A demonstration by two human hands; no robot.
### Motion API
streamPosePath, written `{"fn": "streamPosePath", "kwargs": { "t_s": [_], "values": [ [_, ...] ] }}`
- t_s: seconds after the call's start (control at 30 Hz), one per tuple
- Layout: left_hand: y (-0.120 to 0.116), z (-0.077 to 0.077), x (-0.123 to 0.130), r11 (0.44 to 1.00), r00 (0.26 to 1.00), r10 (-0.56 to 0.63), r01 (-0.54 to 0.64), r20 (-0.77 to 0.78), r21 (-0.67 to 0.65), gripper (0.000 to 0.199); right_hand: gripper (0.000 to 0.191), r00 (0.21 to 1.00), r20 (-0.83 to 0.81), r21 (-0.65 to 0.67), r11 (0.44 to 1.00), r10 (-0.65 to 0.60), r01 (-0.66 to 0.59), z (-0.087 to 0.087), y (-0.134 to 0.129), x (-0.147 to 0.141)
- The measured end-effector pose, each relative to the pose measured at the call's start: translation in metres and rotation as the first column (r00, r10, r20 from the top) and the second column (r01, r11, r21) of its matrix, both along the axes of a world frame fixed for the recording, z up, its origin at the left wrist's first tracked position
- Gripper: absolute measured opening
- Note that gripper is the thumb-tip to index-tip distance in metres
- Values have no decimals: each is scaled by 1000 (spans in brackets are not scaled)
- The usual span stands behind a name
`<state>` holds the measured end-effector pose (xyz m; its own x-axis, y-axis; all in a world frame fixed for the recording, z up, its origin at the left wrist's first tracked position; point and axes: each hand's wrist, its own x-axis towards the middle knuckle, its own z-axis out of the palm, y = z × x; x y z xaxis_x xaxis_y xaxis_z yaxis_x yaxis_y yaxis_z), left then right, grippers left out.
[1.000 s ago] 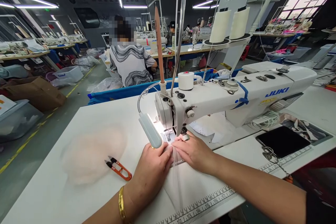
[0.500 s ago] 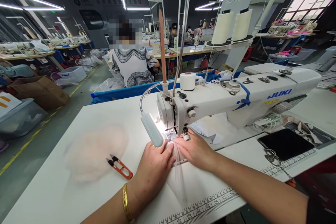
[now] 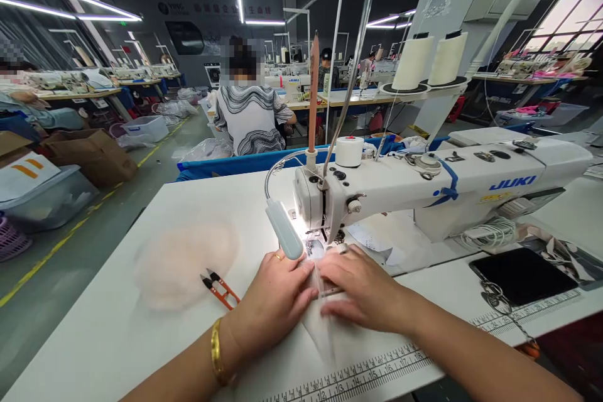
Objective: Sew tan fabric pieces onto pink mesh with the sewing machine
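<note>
A piece of sheer pale fabric (image 3: 316, 330) lies under the front of the white sewing machine (image 3: 377, 185), running toward the table's front edge. My left hand (image 3: 282, 289) is closed on its left side, thumb and fingers pinching it just below the lit needle area. From the right, my right hand (image 3: 365, 286) rests its fingertips at the fabric's edge, thumb spread well apart from the fingers. A grey lamp (image 3: 285, 229) hangs over my left fingertips and hides part of them. Orange thread snips (image 3: 219, 287) lie left of my left hand, their handles partly covered by it.
A blurry heap of sheer peach fabric (image 3: 183, 264) lies on the left of the white table (image 3: 94, 320). Printed ruler tape (image 3: 358, 380) runs along the front edge. A black phone-like slab (image 3: 522, 276) with keys lies at right. A co-worker (image 3: 249, 116) sits ahead.
The view has shifted, moving the scene rightward. My right thumb has spread away from its fingers, and that hand has drawn slightly back from the needle. My left hand stays on the fabric.
</note>
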<state>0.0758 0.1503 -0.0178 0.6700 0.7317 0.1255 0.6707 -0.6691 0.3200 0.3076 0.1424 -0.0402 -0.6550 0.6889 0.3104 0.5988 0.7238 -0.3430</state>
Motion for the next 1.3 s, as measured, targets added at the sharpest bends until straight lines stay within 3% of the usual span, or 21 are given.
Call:
{"fn": "streamPosePath", "kwargs": {
  "t_s": [0.07, 0.13, 0.2, 0.3, 0.43, 0.6, 0.8, 1.0, 1.13, 1.23, 1.3],
  "values": [
    [-3, 15, -7, 992, 997, -68, 65, -25, -110, 25, 41, 996, 29, -76, 994, 81, -78, 8, -3, 3],
    [-4, 22, -13, 977, 991, -124, 113, -52, -179, 40, 26, 993, 48, -83, 991, 106, -102, 11, -3, 5],
    [-3, 18, -14, 980, 993, -112, 104, -35, -172, 37, 3, 995, 19, -68, 993, 99, -98, 8, 1, 6],
    [7, -1, -8, 992, 992, -17, 33, 128, -122, 16, 15, 987, -154, -80, 995, 55, -68, 3, 6, 7],
    [21, -18, 9, 988, 927, 121, -79, 354, -131, 18, 25, 916, -369, -191, 977, -157, 91, 0, 11, 4],
    [26, -16, 19, 981, 900, 185, -146, 394, -129, 14, 29, 832, -461, -353, 924, -309, 148, -5, 15, -2],
    [27, -16, 19, 979, 898, 195, -151, 394, -140, 14, 35, 813, -483, -301, 934, -325, 195, -8, 16, -5],
    [27, -13, 18, 952, 867, 237, -117, 439, -283, 12, 38, 811, -488, -301, 934, -323, 191, -5, 14, -6],
    [25, -14, 14, 987, 886, 94, -23, 454, -160, 20, 40, 844, -475, -262, 955, -251, 136, -4, 13, -3],
    [18, -18, 8, 995, 924, -102, 92, 368, 43, 27, 46, 949, -316, -105, 994, -12, -22, -1, 11, 2],
    [11, -21, 4, 976, 940, -187, 146, 284, 161, 24, 45, 976, -176, -42, 989, 130, -139, 1, 9, 6]
  ]
}}
